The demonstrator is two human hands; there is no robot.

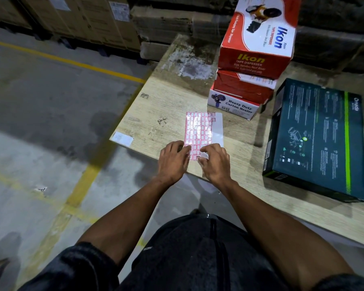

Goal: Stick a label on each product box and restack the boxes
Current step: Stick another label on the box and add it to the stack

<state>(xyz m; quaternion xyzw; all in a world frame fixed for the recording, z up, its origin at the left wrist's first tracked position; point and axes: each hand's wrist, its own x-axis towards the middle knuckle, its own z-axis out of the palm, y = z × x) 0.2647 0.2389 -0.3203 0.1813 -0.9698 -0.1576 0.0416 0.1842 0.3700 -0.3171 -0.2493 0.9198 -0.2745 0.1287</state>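
My dark sleeves and dark top fill the bottom of view, both bare forearms reach forward over the near edge of the light wood-grain desk (235, 133). My left hand (172, 162) lies on the desk with fingers (184, 149) fairly straight, tips pressing the near left corner of the white sheet of red-bordered rectangular labels (200, 131). My right hand (215, 162) sits just beside it at the sheet's near right corner, fingers curled down onto the sheet; cannot tell whether they pinch a label or just press. Sheet lies flat on the desk, right strip of it bare white backing. Small white sticker (122, 138) on the desk's near left corner, well apart from my hands. To the right, a large flat dark teal box with a green stripe (315, 139) lies on the desk, near edge over the desk edge. Beyond the sheet, a stack of three tape dispenser boxes: white "Heavy Duty Carton Sealer" box (233, 106) at bottom, red box (244, 89) in the middle, red-and-white "Ikon" box (259, 36) on top, tilted. Left is grey concrete floor with yellow lines (76, 64); brown cartons (88, 19) stacked at the far back.
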